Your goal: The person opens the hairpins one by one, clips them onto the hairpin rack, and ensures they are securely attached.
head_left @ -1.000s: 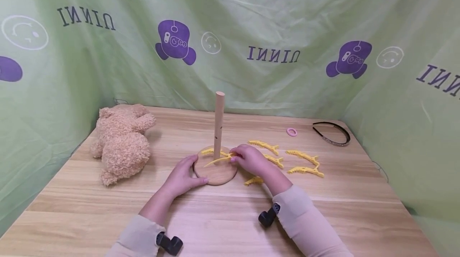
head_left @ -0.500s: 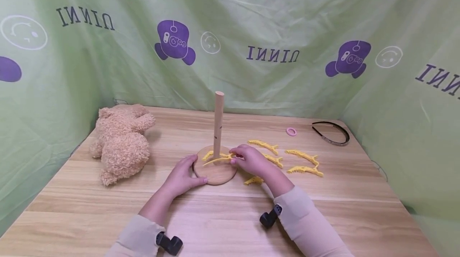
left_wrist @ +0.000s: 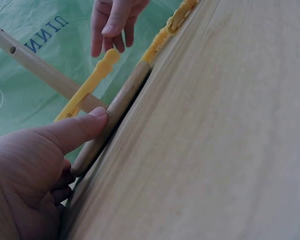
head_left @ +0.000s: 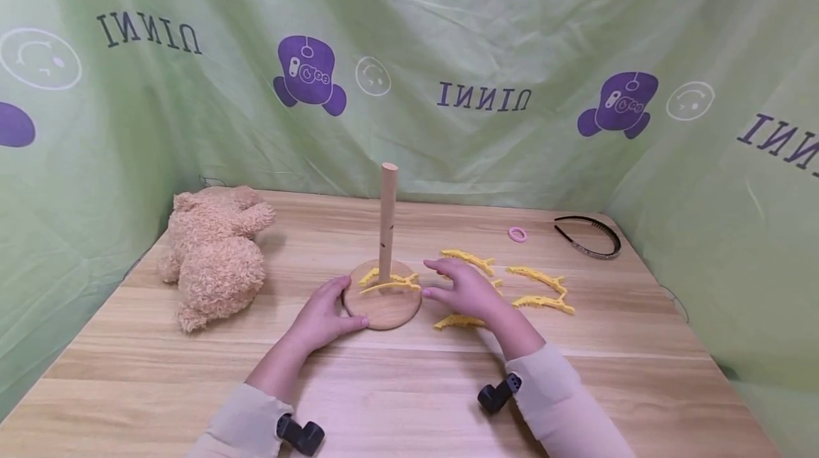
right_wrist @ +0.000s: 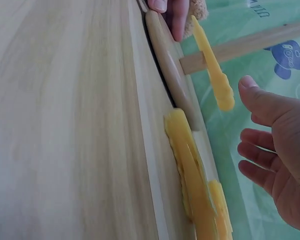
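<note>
A round wooden base with an upright wooden post stands mid-table. My left hand grips the base's left rim, thumb at the front and fingers round the far side. Low on the post sits a yellow alligator hair clip, its two arms either side of the post, raised above the base. My right hand is just right of that clip, apart from it, fingers loosely spread and holding nothing. More yellow hair clips lie right of the base; the right hand partly hides one.
A fluffy tan plush toy lies at the left. Far right are a pink ring and a black headband. A green printed curtain surrounds the wooden table at the back and sides.
My right hand has let go of the hair clip and drawn back a little to the right. The clip stays on the post, and my left hand keeps its grip on the base.
</note>
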Tool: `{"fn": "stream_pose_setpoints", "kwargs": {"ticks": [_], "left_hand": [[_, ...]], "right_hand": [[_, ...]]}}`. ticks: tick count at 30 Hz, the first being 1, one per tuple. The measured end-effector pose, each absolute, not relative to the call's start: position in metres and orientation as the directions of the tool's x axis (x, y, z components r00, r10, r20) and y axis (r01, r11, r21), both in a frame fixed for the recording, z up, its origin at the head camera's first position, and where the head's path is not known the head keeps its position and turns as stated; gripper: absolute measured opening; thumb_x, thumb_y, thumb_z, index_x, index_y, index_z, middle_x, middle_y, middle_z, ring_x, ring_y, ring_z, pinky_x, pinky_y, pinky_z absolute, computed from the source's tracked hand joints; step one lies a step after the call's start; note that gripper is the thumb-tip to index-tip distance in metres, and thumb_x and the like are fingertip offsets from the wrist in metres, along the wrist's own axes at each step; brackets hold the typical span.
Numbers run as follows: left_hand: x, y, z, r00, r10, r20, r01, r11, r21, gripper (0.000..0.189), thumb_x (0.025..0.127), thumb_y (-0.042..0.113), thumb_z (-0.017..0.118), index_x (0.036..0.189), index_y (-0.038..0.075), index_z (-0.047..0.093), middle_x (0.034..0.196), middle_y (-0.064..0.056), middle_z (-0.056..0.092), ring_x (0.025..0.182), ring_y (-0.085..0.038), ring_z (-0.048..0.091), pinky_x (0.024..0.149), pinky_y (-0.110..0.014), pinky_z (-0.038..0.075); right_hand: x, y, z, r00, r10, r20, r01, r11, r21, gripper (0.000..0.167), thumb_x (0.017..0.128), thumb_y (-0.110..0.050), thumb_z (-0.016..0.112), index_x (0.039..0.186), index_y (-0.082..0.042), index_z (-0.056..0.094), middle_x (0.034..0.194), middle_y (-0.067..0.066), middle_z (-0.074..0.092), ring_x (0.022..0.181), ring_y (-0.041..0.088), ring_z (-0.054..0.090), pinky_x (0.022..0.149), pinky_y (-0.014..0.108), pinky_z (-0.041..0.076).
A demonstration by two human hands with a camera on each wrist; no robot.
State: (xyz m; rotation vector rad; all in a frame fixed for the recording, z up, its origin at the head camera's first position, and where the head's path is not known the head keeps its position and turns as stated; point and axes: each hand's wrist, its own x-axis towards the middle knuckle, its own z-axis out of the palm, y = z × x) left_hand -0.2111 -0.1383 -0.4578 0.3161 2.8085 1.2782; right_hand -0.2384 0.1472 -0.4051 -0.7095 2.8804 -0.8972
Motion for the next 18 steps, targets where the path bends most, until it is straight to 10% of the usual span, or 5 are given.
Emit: {"fn": "stream_pose_setpoints", "kwargs": {"ticks": [18], "left_hand": [[-0.212,-0.139,-0.459,-0.977,0.205,0.054,0.176,0.645,0.743,0.092,0.074,0.033,0.085,0.143,-0.008,0.041,0.149,-0.029,0.041,0.140,-0.047,0.034,0.118,-0.058,0.027]], "right_hand": [[-0.213,0.254,-0.419,-0.975,-0.185,0.125,-0.223,0.819,-0.529,0.058,0.090,-0.034,0.070,0.139,-0.008,0.054,0.143,0.025,0.049,0.131,0.049,0.045,0.108,0.067,0.035]]}}
